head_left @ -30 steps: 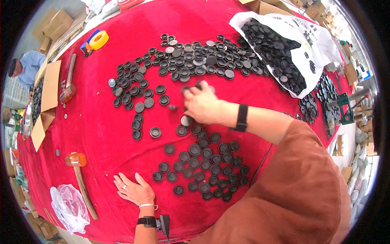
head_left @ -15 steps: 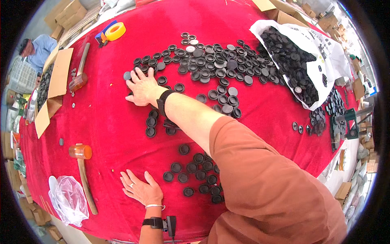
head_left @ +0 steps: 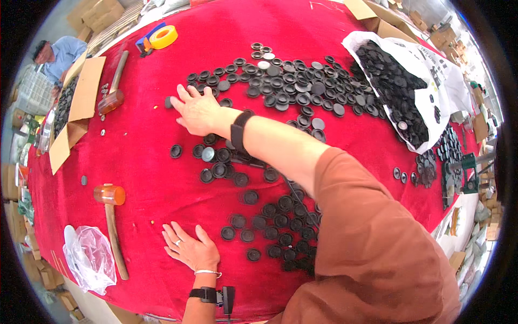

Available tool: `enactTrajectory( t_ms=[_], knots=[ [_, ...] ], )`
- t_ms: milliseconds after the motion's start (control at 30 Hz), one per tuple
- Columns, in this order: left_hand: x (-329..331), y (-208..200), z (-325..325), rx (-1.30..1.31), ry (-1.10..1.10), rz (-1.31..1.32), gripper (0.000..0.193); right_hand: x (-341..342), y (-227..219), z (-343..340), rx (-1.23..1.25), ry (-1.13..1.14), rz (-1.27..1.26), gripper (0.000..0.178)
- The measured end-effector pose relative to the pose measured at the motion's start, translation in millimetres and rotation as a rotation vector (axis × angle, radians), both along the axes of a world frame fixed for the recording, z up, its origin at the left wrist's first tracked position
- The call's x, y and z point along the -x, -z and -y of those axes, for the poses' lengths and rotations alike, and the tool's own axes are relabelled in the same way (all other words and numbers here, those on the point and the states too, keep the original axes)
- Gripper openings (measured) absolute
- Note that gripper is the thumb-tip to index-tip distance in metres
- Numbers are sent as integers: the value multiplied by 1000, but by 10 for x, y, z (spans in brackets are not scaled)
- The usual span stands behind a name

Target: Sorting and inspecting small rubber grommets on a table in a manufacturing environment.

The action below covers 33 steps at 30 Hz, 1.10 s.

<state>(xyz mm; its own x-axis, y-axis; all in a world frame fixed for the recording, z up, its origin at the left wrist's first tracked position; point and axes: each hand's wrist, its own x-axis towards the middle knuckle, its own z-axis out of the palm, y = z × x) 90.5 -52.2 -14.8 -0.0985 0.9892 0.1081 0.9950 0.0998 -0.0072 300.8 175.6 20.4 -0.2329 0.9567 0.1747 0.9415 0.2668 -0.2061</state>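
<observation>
Round black caps (head_left: 218, 170) lie scattered over a red cloth, a few showing a grey face. My right hand (head_left: 197, 112) reaches across them with its fingers spread. Its fingertips are beside a single dark cap (head_left: 169, 102), and my forearm hides some of the caps behind it. Closer to me, my left hand (head_left: 190, 249) rests palm down on the cloth, fingers apart and holding nothing. To its right is a loose group of caps (head_left: 280, 221), partly covered by my right sleeve.
A large spread of caps (head_left: 302, 81) leads to an open white sack (head_left: 431, 116) full of them. On the left are an orange-headed mallet (head_left: 110, 194), a second mallet (head_left: 111, 101), a clear plastic bag (head_left: 91, 259) and a cardboard box (head_left: 86, 89). Yellow tape (head_left: 163, 36) lies far off; a person (head_left: 62, 56) is beyond.
Several caps near my right hand have shifted toward me and spread apart, one showing a grey face. My right hand stays spread; my left hand has hardly moved. The whole view has shifted slightly.
</observation>
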Motion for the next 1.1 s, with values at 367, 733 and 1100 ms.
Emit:
enactTrajectory(
  t_ms=[367, 733, 1100],
  knots=[
    [0, -21, -19, 6, -6, 66, 65, 375, 170, -270, 115, 24, 131, 40],
    [48, -43, 5, 19, -18, 117, 67, 193, 116, -11, 52, -149, 120, 17],
    [42, -48, 5, 17, -24, 140, 66, 276, 166, 42, -30, -143, 128, 19]
  ],
)
